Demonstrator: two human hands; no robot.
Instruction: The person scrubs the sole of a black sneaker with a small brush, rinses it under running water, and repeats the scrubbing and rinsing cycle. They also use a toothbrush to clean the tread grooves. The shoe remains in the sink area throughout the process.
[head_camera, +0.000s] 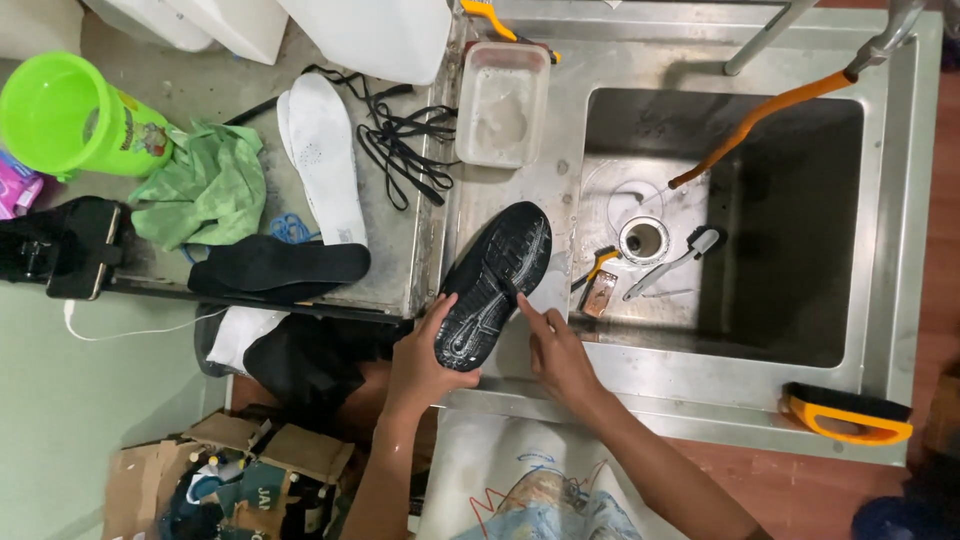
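Holding a black shoe (492, 285) sole-up on the steel rim left of the sink (900, 200), w/ my left hand (425, 355) clamped on its near end, thumb over the sole. Right hand (553, 350) is closed on a small dark tool whose tip touches the sole edge; prob a brush, but too small to tell. Hands sit close together, shoe between them.

Progress, as I judge it: sole looks wet and shiny, w/ pale marks in the tread, so scrubbing seems underway, not done. On the counter at left, white insoles (325, 150), black laces (405, 140) and black insoles (280, 265) lie apart from the shoe, so stripping looks finished. Soapy tub (503, 100) sits far of the shoe. Brushes (670, 265) lie by the drain in the sink. Second shoe: can't tell where.
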